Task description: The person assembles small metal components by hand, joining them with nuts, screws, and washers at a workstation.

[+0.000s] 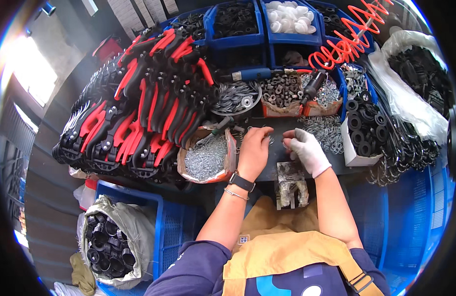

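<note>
My left hand point(254, 151), bare with a dark watch and a bracelet on its wrist, is over the bench with its fingers bent together toward the right. Small metal pieces lie under and beside its fingertips; whether it grips one is hidden. Facing it across a narrow gap, my right hand point(307, 150) wears a white glove with some fingertips bare. Its thumb and fingers are drawn together, and anything between them is too small to make out. Just below the right hand, a worn metal block fixture point(290, 173) stands at the bench's front edge.
Black-and-red plastic clamps point(139, 103) are heaped left. A box of small screws point(206, 158), a bowl of metal parts point(238, 98) and a box of nuts point(282, 93) surround my hands. Black rings point(366, 126) stand right. A red coiled hose point(346, 44) hangs above a dark air tool point(314, 85).
</note>
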{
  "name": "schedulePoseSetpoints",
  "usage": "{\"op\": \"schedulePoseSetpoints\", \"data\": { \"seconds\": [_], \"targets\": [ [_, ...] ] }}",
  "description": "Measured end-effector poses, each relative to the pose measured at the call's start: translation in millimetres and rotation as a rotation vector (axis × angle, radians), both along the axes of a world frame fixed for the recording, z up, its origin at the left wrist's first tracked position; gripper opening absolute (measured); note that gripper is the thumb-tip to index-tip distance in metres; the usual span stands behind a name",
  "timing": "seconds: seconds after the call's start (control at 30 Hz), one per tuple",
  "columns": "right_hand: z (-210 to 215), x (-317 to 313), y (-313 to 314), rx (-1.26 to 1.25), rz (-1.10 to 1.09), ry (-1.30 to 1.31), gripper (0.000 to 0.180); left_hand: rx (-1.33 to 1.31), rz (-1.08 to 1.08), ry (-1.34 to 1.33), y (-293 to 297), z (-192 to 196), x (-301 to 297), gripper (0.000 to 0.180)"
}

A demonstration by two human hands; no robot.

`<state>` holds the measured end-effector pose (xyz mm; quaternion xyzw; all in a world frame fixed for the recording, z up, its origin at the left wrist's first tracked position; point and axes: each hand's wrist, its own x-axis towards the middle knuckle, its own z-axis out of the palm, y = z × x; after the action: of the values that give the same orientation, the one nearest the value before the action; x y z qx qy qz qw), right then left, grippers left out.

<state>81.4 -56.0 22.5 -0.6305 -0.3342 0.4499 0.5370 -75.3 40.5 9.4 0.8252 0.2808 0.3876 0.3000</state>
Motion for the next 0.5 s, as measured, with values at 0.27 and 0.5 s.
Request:
{"op": "schedulePoseSetpoints", "data": {
  "seconds": [0.27,0.5],
  "targets": [
    [-6.0,0.2,-14.5,0.247,-0.086,0.608,0.02,-0.96,-0.448,-0.392,-19.6,-0.4,18.0,0.038],
    [-4.8,-4.0,-17.6,0.215,-0.146,0.526,0.02,-0.63,-0.239,-0.271,-27.9,-8.4,18.9,0.026]
  ]
}}
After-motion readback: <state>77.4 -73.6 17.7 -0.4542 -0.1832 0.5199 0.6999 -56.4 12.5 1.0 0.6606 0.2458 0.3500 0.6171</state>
